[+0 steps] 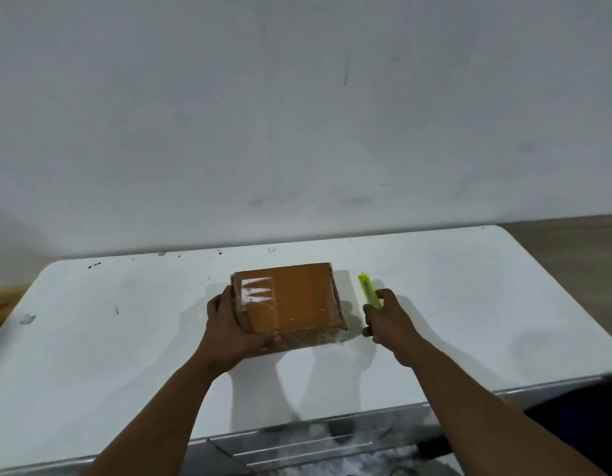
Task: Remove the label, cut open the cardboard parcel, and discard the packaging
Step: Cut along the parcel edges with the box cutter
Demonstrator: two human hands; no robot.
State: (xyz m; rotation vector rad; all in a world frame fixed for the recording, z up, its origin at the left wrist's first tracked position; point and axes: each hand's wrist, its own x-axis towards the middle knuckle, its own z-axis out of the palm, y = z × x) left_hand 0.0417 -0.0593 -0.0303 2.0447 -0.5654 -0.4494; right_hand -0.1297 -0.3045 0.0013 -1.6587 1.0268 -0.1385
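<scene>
Cardboard parcel (290, 305) flat on white bench (126, 338), centre. Left hand (234, 329) fingers wrapped on its near-left corner. Right hand (388, 322) closed round yellow cutter (369, 291), just beside parcel. Label (258, 288) top-left under glossy tape (likely slippery). Parcel looks light, stiff; brace by edges.

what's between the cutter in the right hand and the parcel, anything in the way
Nothing visible. Only bare white table separates the yellow cutter in the right hand from the parcel, which the left hand steadies.
</scene>
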